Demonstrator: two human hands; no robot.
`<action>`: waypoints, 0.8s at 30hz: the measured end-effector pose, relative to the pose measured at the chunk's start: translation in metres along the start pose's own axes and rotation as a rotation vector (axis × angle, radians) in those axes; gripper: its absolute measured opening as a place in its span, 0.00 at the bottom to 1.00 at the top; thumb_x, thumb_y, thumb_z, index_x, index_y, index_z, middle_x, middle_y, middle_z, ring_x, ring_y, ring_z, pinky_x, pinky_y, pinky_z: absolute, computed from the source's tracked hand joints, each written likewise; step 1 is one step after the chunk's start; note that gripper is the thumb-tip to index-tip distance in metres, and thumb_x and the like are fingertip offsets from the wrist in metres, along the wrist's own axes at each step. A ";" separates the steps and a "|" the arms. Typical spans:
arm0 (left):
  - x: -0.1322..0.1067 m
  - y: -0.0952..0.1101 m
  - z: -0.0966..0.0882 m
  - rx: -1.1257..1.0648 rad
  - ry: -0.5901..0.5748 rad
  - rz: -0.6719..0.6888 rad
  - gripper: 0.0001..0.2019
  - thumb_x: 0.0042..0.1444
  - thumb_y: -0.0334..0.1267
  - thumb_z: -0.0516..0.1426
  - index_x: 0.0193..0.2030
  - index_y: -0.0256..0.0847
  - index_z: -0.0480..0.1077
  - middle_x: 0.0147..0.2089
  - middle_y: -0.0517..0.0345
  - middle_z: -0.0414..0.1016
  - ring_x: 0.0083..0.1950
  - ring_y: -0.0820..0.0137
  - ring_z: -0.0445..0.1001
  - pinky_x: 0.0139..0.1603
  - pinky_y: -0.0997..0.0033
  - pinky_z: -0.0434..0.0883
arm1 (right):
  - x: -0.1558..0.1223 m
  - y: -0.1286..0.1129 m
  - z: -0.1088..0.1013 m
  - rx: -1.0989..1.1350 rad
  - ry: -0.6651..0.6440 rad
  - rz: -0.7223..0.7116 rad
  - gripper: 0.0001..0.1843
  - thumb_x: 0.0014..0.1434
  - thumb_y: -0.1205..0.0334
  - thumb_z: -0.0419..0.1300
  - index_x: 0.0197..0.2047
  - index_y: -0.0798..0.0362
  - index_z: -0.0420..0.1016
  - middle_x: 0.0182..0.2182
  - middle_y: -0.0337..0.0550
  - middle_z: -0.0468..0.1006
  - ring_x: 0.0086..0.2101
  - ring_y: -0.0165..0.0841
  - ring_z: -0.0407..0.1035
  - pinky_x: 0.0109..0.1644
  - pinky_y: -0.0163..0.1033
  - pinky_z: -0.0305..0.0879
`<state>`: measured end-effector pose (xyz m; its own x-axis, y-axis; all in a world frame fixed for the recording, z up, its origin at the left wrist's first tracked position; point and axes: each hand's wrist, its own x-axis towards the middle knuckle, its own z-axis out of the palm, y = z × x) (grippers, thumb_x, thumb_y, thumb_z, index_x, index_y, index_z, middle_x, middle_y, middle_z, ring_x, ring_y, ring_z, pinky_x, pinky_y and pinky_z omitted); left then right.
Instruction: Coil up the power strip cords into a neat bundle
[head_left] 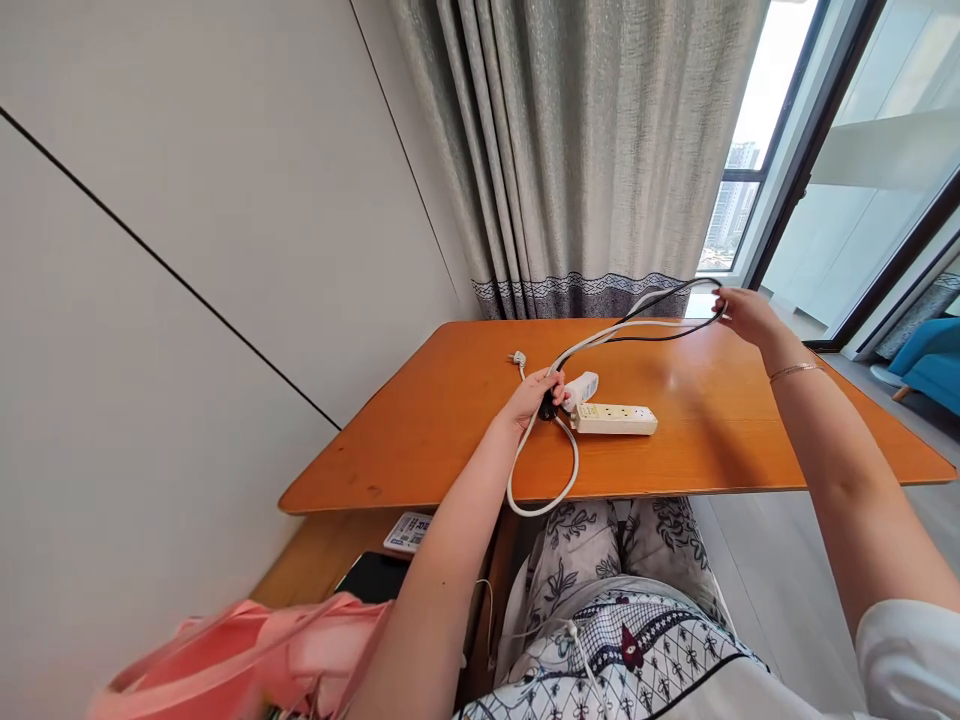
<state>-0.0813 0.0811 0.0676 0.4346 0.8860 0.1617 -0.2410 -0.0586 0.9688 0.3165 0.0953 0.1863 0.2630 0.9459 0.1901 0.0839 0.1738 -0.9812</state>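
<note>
My left hand (534, 392) is closed around a bundle of cords at the table's middle, with a black plug-like piece (548, 408) just under its fingers. My right hand (744, 312), stretched out to the right, pinches the far end of a long loop made of a white cord (600, 336) and a black cord (660, 338). The loop hangs stretched between both hands above the tabletop. Beside my left hand lie a white power strip (616, 420) and a white block (582, 388), perhaps an adapter. A white plug (517, 358) rests behind it. One bend of white cord droops over the front edge.
The orange wooden table (420, 430) meets a wall at left and a grey curtain (600, 150) behind. Below its left front lie a dark phone-like slab (373, 576), a white printed item (407, 532) and a pink bag (247, 650). Blue seating (926, 365) stands at far right.
</note>
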 end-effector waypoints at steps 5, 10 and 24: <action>0.002 0.007 0.004 -0.141 0.154 -0.012 0.20 0.54 0.55 0.64 0.29 0.40 0.65 0.18 0.72 0.55 0.19 0.80 0.58 0.37 0.71 0.74 | -0.035 0.059 -0.001 -0.421 0.037 -0.058 0.14 0.55 0.61 0.62 0.44 0.49 0.64 0.34 0.43 0.77 0.28 0.31 0.68 0.33 0.37 0.63; 0.005 0.012 0.012 -0.200 0.222 -0.016 0.18 0.59 0.52 0.61 0.30 0.39 0.66 0.18 0.73 0.50 0.17 0.82 0.54 0.34 0.76 0.73 | -0.055 0.092 0.001 -1.018 -0.164 -0.349 0.11 0.64 0.64 0.48 0.41 0.51 0.71 0.45 0.55 0.76 0.33 0.37 0.72 0.44 0.44 0.65; 0.007 0.018 0.016 -0.470 0.354 -0.068 0.15 0.62 0.44 0.60 0.29 0.37 0.67 0.17 0.72 0.54 0.16 0.83 0.56 0.30 0.81 0.71 | -0.105 0.092 -0.026 -1.553 -0.439 -0.999 0.16 0.70 0.58 0.50 0.49 0.49 0.78 0.37 0.48 0.77 0.36 0.34 0.71 0.34 0.36 0.60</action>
<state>-0.0685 0.0793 0.0888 0.1661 0.9849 -0.0488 -0.6162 0.1423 0.7747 0.3216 0.0048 0.0764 -0.6302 0.7054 0.3244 0.7658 0.4959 0.4095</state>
